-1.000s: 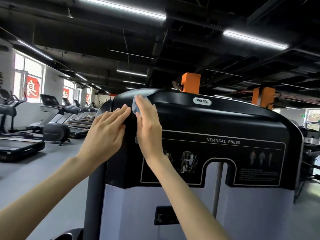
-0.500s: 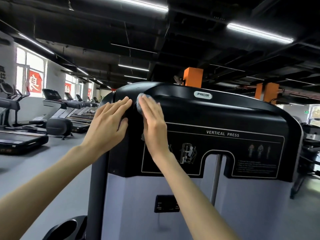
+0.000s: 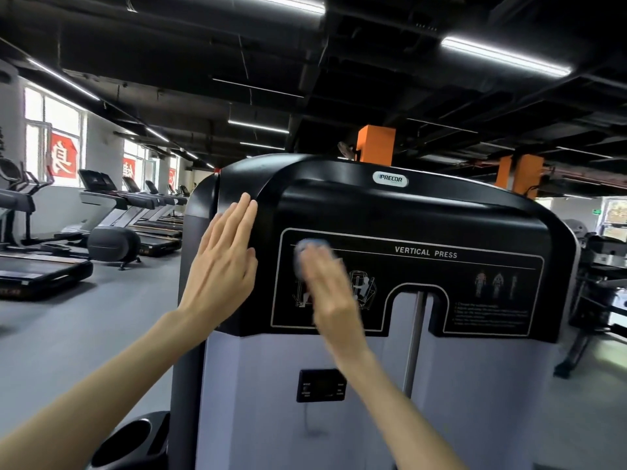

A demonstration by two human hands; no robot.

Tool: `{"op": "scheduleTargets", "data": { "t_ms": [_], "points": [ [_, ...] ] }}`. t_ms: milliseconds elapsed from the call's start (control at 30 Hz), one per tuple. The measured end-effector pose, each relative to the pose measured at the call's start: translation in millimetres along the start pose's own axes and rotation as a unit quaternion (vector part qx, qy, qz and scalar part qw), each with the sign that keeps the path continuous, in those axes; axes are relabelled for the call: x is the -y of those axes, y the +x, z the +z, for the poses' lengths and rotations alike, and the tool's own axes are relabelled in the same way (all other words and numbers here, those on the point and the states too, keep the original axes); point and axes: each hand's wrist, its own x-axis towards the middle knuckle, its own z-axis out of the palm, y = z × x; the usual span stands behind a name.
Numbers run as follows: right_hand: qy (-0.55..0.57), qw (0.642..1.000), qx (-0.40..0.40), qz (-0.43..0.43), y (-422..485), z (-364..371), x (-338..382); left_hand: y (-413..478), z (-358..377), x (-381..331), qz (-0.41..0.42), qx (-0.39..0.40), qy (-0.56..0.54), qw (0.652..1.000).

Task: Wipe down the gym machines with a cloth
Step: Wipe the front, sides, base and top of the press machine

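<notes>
A black and grey weight machine [image 3: 441, 212] labelled VERTICAL PRESS fills the middle of the head view. My right hand [image 3: 330, 296], blurred by motion, presses a small blue-grey cloth [image 3: 305, 251] flat against the instruction panel on the black shroud, left of the label. Only the cloth's upper edge shows beyond my fingertips. My left hand [image 3: 225, 266] rests flat with straight fingers on the shroud's left rounded corner, holding nothing.
A row of treadmills [image 3: 135, 212] runs along the left wall under windows. A black cup holder [image 3: 129, 439] sits at the machine's lower left. More equipment [image 3: 600, 266] stands at the right. Grey floor lies open to the left.
My right hand has slid the cloth down and to the right, from the shroud's top left corner onto the instruction panel. My left hand stays flat on the left corner.
</notes>
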Motion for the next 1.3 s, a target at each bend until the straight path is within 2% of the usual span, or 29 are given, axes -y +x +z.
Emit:
{"op": "scheduleTargets", "data": {
  "t_ms": [100,167,267,333,467,600,633,800,900,1033,1100,1200,1300],
  "points": [
    [-0.006,0.981,-0.078,0.178,11,-33,-56,-1,3,1,0.004,-0.001,-0.020,1.000],
    [0.000,0.970,-0.111,0.214,13,-42,-72,-1,4,-1,-0.004,-0.009,-0.053,0.999],
    [0.038,0.953,-0.172,0.246,26,-26,-50,-2,8,-5,-0.021,-0.020,-0.066,0.997],
    [0.054,0.960,-0.167,0.218,35,-3,-15,-3,12,-5,-0.021,-0.021,-0.051,0.998],
    [0.067,0.991,-0.074,0.086,39,30,41,-3,14,0,-0.010,-0.028,-0.015,0.999],
    [0.048,0.998,0.014,-0.029,31,1,-1,-5,13,-2,-0.011,-0.036,0.001,0.999],
    [0.039,0.999,0.011,-0.019,24,-12,-22,-5,15,-3,-0.020,-0.040,-0.008,0.999],
    [0.001,0.979,-0.088,0.185,-8,-68,-114,-6,25,-10,-0.050,-0.070,-0.057,0.995],
    [0.009,0.966,-0.119,0.228,-9,-80,-128,-4,27,-11,-0.059,-0.074,-0.080,0.992],
    [-0.004,0.921,-0.237,0.309,8,-55,-103,-4,30,-15,-0.065,-0.083,-0.084,0.991],
    [0.011,0.929,-0.238,0.282,21,-27,-66,-4,33,-17,-0.073,-0.090,-0.088,0.989],
    [0.044,0.966,-0.175,0.188,36,11,-4,-4,33,-16,-0.075,-0.093,-0.084,0.989],
    [0.069,0.983,-0.102,0.136,38,19,17,-4,29,-11,-0.070,-0.088,-0.083,0.990]
  ]
}}
